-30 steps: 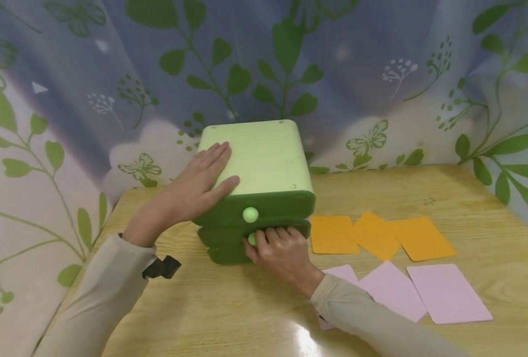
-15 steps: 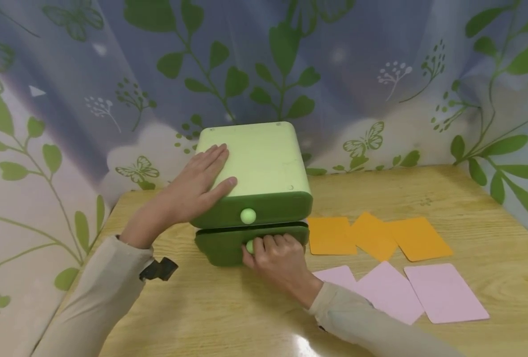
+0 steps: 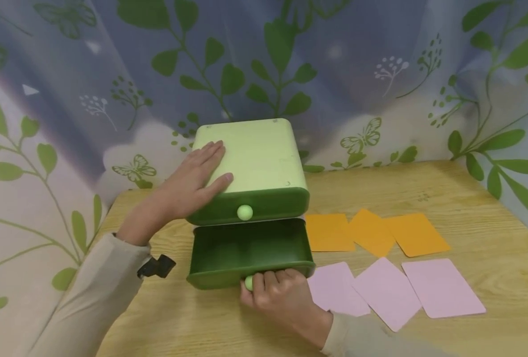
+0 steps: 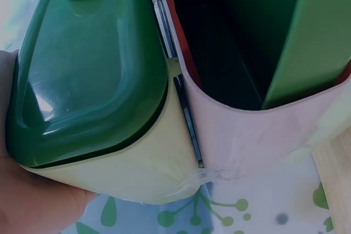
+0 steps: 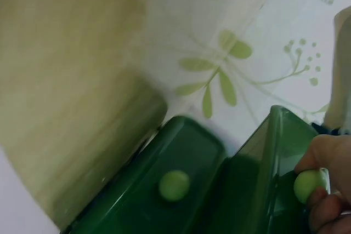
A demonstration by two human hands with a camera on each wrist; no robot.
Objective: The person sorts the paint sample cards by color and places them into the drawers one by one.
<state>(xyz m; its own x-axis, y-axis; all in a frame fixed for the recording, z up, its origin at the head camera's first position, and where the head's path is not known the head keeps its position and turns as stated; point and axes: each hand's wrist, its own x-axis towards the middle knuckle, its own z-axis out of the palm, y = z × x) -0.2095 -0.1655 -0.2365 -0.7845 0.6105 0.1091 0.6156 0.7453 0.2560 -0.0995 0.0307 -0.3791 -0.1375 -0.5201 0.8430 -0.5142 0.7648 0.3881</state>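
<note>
A two-tier drawer unit has a light green top and dark green drawer fronts. My left hand rests on its top left side, fingers extended; in the left wrist view this hand lies against the upper tier. The upper drawer is closed. The lower drawer stands pulled out, nothing visible inside. My right hand pinches its round green knob, fingers curled at the drawer's front edge. In the right wrist view, the hand holds that knob. The lower tier's casing looks pink.
On the wooden table, right of the unit, lie three orange cards in a back row and three pink cards in a front row. A leaf-patterned curtain hangs behind and beside the table.
The lower drawer has slid out toward me from nearly closed, showing its inside. My right hand has moved nearer with the knob, while my left hand has stayed on top.
</note>
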